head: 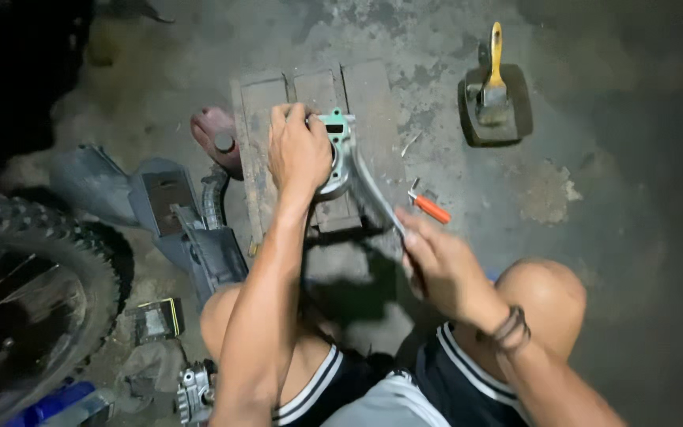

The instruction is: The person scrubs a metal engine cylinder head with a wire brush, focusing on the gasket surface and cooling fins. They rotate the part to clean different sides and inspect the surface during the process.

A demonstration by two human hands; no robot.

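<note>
The left hand is pressed down over a metal engine cylinder with a green gasket face, fingers curled around its far rim — clamped on it, holding it against the wooden boards laid on the concrete floor. The cylinder sits just above the frame's centre, at about 12 o'clock from the person's knees.

The right hand is closed around the handle end of a long flat metal tool — probably a scraper or blade, though motion blur hides its exact kind. Its long axis runs from the right hand at 4 o'clock up toward 10 o'clock, and its tip meets the cylinder's right edge just beside the left hand's fingers. So the cylinder lies up and left of the right hand, along the tool's own line, with the left hand directly on it.

An orange-handled tool lies on the floor at 2 o'clock from the right hand, near it. A yellow-handled paintbrush rests on a dark tray well away at 1 o'clock. A knobby motorcycle tyre stands at 9 o'clock.
</note>
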